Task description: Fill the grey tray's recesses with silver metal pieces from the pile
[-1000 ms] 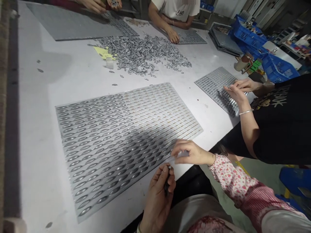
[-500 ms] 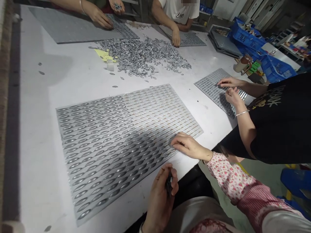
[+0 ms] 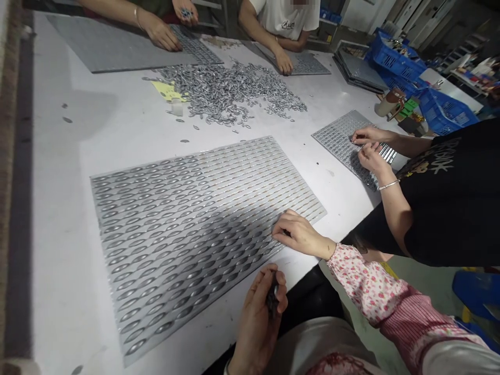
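A grey rectangular panel (image 3: 172, 229) lies on the table before me, with rows of pointed-oval grey pieces across its left and near parts. Thin lines with small brownish dots run over its far right part. My right hand (image 3: 300, 234) is at the panel's near right edge, fingertips bent together and down on the surface; whatever they pinch is hidden. Just off the near edge, my left hand (image 3: 258, 312) is curled, palm up, around several small dark pieces.
A pile of loose oval pieces (image 3: 226, 94) lies beyond the panel, beside a yellow paper (image 3: 166, 91). Co-workers' hands work at a smaller panel (image 3: 339, 130) on the right and at panels across the table. Blue crates (image 3: 445, 112) and a mug (image 3: 389, 101) stand back right.
My right hand has shifted slightly left along the panel, its fingers more bent. My left hand stays nearly still around its pieces. Co-workers' hands have moved a little.
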### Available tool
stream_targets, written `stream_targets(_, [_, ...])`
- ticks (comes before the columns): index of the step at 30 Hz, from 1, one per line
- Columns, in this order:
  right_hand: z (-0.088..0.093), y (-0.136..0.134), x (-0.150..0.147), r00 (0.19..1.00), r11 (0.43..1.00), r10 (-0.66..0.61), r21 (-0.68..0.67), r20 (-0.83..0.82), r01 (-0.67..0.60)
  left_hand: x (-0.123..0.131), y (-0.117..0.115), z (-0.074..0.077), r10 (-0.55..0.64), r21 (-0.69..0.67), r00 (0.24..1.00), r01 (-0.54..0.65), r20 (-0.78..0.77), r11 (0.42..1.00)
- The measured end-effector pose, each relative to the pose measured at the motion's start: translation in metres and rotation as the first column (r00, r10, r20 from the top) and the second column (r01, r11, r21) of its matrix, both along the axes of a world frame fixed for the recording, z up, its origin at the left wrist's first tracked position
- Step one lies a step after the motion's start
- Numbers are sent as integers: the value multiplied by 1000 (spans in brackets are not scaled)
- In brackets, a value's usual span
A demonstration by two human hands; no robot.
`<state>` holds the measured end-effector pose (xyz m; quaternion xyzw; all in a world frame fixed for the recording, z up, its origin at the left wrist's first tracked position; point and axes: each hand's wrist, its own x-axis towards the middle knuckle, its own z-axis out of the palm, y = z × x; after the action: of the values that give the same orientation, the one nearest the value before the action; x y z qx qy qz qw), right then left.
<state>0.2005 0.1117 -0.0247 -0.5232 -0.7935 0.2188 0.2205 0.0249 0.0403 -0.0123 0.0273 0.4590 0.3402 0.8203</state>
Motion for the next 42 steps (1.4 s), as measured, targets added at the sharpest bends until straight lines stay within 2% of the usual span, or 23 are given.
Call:
stream_targets(6, [-5,-5,3,992,997,-72,-11,-106,71,-1,0,4,-6,34,1000,6,-8,999])
stream_targets(13, [-2,-1,0,1000,999,-10,-36,-25,9,1,1,0,52,25,999,-52,-12,998])
stream_targets(16, [-1,3,2,997,998,-9,-62,-76,4,2,1,1,72,-6,997,-72,-6,997])
stream_targets(18, [0,1,4,976,992,-95,-99,-198,76,3,2,3,71,-4,997,-71,-12,997])
stream_targets(21, [4,-9,8,888,959,-253,-221,-384,178,3,3,5,73,25,997,-73,-14,997])
stream_targets(22, [7,-14,8,872,952,-257,-264,-417,154,3,3,5,68,34,998,-68,-8,997])
stream_targets(24, [13,-24,6,876,949,-177,-313,-449,32,3,2,3,37,54,999,-37,10,998])
stream_targets(26, [19,-33,2,888,948,-75,-308,-454,-78,4,1,1,5,85,1000,-7,18,996])
stream_targets(28, [22,-38,-3,897,956,-28,-275,-440,-106,6,0,-3,2,121,1000,-2,0,993])
stream_targets(32, [19,-43,-12,908,969,-51,-241,-417,-57,7,0,-6,38,143,998,-32,-40,989])
stream_targets(36, [12,-47,-18,865,968,-104,-249,-492,-26,7,1,-5,81,96,997,-79,-16,992])
stream_targets(40, [7,-37,-15,762,939,-261,-338,-593,59,7,3,-1,78,53,997,-78,-4,996])
stream_targets(42, [6,-25,-9,782,929,-307,-348,-542,124,6,3,0,69,36,998,-69,-2,997])
